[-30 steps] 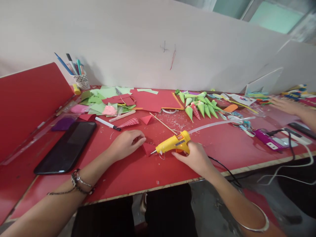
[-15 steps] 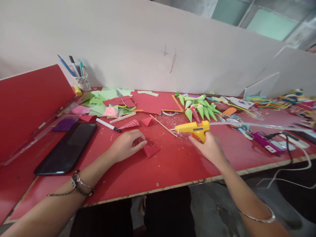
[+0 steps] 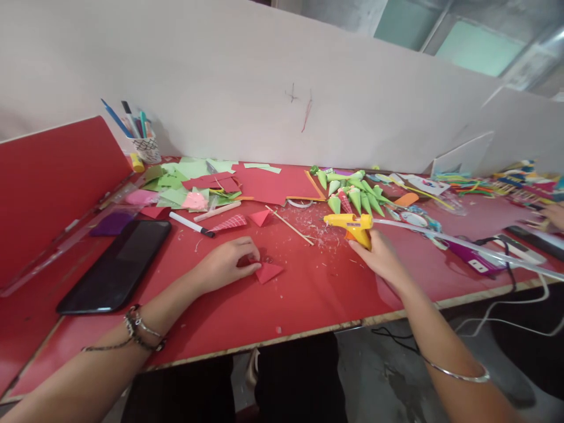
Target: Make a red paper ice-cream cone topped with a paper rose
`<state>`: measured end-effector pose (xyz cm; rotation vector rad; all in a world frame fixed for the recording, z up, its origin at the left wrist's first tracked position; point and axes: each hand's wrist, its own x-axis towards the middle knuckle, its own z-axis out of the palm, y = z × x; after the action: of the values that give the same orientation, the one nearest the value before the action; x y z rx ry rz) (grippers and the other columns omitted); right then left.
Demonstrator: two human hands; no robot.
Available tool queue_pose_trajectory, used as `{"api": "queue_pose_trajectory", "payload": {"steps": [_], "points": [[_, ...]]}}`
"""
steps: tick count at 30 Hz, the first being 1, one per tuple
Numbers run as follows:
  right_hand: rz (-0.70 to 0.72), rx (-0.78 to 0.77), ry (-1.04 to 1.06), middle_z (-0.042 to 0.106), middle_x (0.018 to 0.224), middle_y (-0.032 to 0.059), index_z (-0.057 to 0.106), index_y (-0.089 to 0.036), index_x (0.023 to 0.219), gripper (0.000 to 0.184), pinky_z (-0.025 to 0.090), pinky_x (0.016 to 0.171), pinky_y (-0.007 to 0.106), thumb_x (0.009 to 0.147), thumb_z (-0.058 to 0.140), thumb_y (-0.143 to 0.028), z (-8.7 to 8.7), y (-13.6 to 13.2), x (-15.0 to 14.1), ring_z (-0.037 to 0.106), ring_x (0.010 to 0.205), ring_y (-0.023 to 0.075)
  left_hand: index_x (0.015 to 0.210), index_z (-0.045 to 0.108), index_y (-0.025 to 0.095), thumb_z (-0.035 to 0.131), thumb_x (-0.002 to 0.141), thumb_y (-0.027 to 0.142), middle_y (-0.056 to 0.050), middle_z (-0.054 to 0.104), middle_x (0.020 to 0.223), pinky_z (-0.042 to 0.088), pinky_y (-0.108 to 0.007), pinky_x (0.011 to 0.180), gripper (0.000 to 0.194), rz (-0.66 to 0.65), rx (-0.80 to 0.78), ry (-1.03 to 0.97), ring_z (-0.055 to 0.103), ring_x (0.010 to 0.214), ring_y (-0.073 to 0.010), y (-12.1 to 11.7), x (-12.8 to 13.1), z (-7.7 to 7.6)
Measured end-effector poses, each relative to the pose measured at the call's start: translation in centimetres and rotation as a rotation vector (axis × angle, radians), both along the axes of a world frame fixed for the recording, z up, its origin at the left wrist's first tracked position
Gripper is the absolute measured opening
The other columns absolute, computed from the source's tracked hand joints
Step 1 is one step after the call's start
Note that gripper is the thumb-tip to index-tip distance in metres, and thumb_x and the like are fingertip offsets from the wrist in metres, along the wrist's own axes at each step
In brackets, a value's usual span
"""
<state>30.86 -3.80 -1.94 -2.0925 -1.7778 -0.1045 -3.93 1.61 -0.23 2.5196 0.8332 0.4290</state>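
My right hand grips a yellow hot glue gun by its handle, nozzle pointing left, with a long clear glue stick trailing out of its back. On the red table my left hand is closed, thumb and fingertips pinching the edge of a small red paper piece. Just beyond it lie another red paper piece, a red checked paper cone and a thin wooden stick. Glue scraps are scattered around the stick.
A black phone and a white marker lie left. Green paper cones are heaped at the back, beside a red sheet. Purple power strip at right; another person's hand shows at the far right edge.
My right hand has drawn the glue gun to the right, away from the red paper piece and stick. My left hand stays at the paper piece.
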Motion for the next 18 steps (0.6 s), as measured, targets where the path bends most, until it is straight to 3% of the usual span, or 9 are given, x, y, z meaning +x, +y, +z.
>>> {"api": "queue_pose_trajectory", "payload": {"steps": [5, 8, 10, 13, 18], "points": [[-0.143, 0.024, -0.410, 0.054, 0.098, 0.0189, 0.050, -0.005, 0.105, 0.051, 0.039, 0.076, 0.040, 0.076, 0.045, -0.046, 1.5, -3.1, -1.4, 0.048, 0.094, 0.0318, 0.078, 0.053, 0.017, 0.041, 0.084, 0.026, -0.001, 0.051, 0.080, 0.039, -0.023, 0.066, 0.016, 0.009, -0.004, -0.031, 0.050, 0.072, -0.0127, 0.1, 0.1, -0.2], [-0.151, -0.015, -0.524, 0.055, 0.099, 0.0214, 0.052, -0.004, 0.105, 0.045, 0.041, 0.073, 0.043, 0.077, 0.047, -0.039, 3.5, -6.4, -3.6, 0.048, 0.094, 0.0346, 0.079, 0.055, 0.017, 0.043, 0.083, 0.024, -0.003, 0.052, 0.083, 0.039, -0.025, 0.071, 0.014, 0.033, 0.027, -0.051, 0.050, 0.079, -0.0148, 0.2, 0.3, -0.4], [0.061, -0.066, -0.430, 0.058, 0.097, 0.0148, 0.054, -0.012, 0.105, 0.032, 0.044, 0.072, 0.039, 0.081, 0.044, -0.031, 4.8, -8.0, -5.6, 0.054, 0.087, 0.0279, 0.080, 0.056, 0.017, 0.044, 0.083, 0.022, -0.003, 0.053, 0.082, 0.040, -0.025, 0.071, 0.014, 0.036, 0.022, -0.053, 0.050, 0.079, -0.0149, 0.2, 0.4, -0.5], [0.536, -0.135, -0.128, 0.057, 0.106, 0.0041, 0.051, -0.026, 0.111, 0.027, 0.045, 0.080, 0.029, 0.086, 0.041, -0.025, 5.6, -8.0, -9.3, 0.054, 0.096, 0.0169, 0.080, 0.058, 0.017, 0.045, 0.083, 0.022, -0.002, 0.055, 0.081, 0.040, -0.024, 0.070, 0.014, 0.023, -0.026, -0.072, 0.052, 0.076, -0.0137, 0.2, 0.4, -0.4], [0.845, -0.088, 0.032, 0.057, 0.105, 0.0042, 0.055, -0.022, 0.105, 0.023, 0.042, 0.086, 0.029, 0.085, 0.046, -0.020, 4.1, -4.0, -14.4, 0.051, 0.099, 0.0156, 0.083, 0.061, 0.018, 0.047, 0.083, 0.022, -0.001, 0.058, 0.082, 0.040, -0.023, 0.071, 0.015, -0.024, -0.089, -0.103, 0.054, 0.076, -0.0125, 0.0, 0.3, -0.1]]}}
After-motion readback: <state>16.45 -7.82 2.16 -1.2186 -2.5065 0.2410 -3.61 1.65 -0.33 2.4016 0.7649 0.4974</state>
